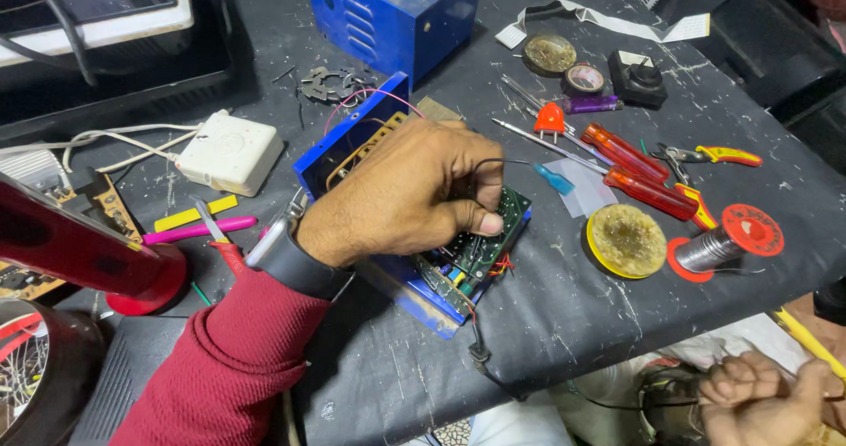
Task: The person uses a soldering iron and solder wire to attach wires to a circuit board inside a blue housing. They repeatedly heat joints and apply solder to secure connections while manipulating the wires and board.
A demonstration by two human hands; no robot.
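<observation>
Your left hand (414, 195) sits at frame centre, fingers curled down onto a green circuit board (480, 248). The thumb and fingertips pinch the board's upper edge, with a thin black wire (507, 161) looping over the knuckles. The board lies tilted inside an open blue case (352, 146).

Your right hand (762, 397) is at the lower right, below the table (546, 323) edge. It is blurred; the fingers look curled, but you cannot tell whether they hold anything.

Handling: judge the board light, stiff and fragile. Grip it by the bare edges only, clear of components and solder joints. Red and black leads tie it to the case, so it likely lifts only a little way. The sheet-metal case looks rigid and heavier, and its edges may be sharp.

Containers:
- Blue case: holds the board and a coil-like part, mostly hidden under your hand.
- Yellow tin (626, 241), right of centre: holds a brownish, crusted pad or paste.
- Round tin (550, 54), upper right: similar dull contents.
- Solder spool (727, 241), right edge: wound with grey wire.
</observation>
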